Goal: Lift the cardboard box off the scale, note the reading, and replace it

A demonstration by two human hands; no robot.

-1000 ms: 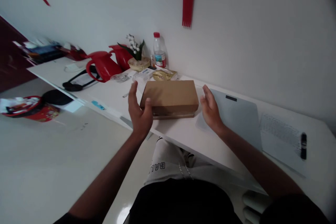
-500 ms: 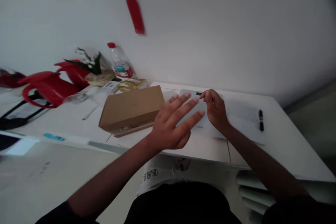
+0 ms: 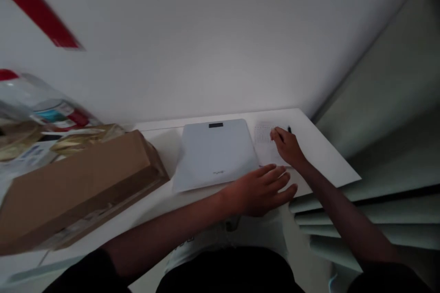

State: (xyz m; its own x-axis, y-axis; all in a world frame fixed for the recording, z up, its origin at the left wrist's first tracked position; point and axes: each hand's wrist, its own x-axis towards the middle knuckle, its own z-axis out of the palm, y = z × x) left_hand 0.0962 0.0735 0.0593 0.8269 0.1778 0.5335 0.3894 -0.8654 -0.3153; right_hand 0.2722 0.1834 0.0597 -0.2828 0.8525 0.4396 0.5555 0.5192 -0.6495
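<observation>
My left hand point(image 3: 264, 190) reaches across the front edge of the table, its fingers apart and nothing in them. It hovers by the near right corner of a flat white weighing scale point(image 3: 216, 151) with a small dark display. Farther right, over a printed sheet of paper point(image 3: 263, 135), is my right hand point(image 3: 288, 146). Its fingers are curled in and I see nothing in them. A black pen point(image 3: 289, 129) lies just behind that hand, which partly hides it. Whether the right hand touches the paper, I cannot tell.
A brown cardboard box point(image 3: 79, 183) stands left of the scale. Behind it are a clear bottle point(image 3: 51, 105) with a red cap and a gold packet point(image 3: 82, 139). A red object point(image 3: 37, 7) hangs on the wall. Pale green folds point(image 3: 378, 219) hang right of the white table point(image 3: 323, 155).
My view has swung right, so the box and bottle sit farther left. My left hand has moved right, off the scale and box. My right hand has gone from over the scale to the paper.
</observation>
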